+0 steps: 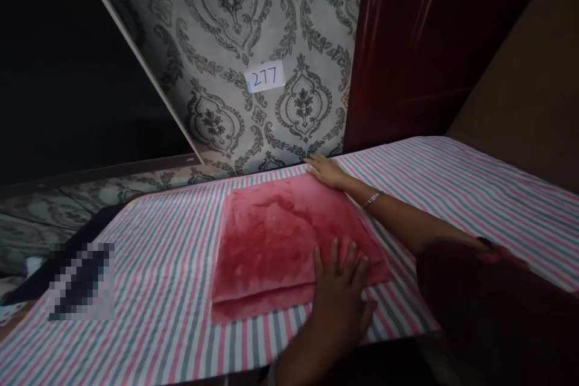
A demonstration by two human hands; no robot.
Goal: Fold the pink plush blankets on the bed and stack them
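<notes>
A folded red plush cloth (266,241) lies flat on a striped sheet, its lower layer showing along the near edge. Fingers spread, my left hand (341,295) rests on the near right part of the cloth. My right hand (325,172) reaches across to the far right corner, lying flat with its fingers stretched toward the wall. A thin bracelet (373,198) circles the right wrist.
The pink, grey and white striped sheet (172,271) covers the surface beneath. Behind it stands a patterned wall (226,30) bearing a paper label (265,76) marked 277. A dark screen-like panel (76,72) is at left, a glossy dark red panel (407,42) at right.
</notes>
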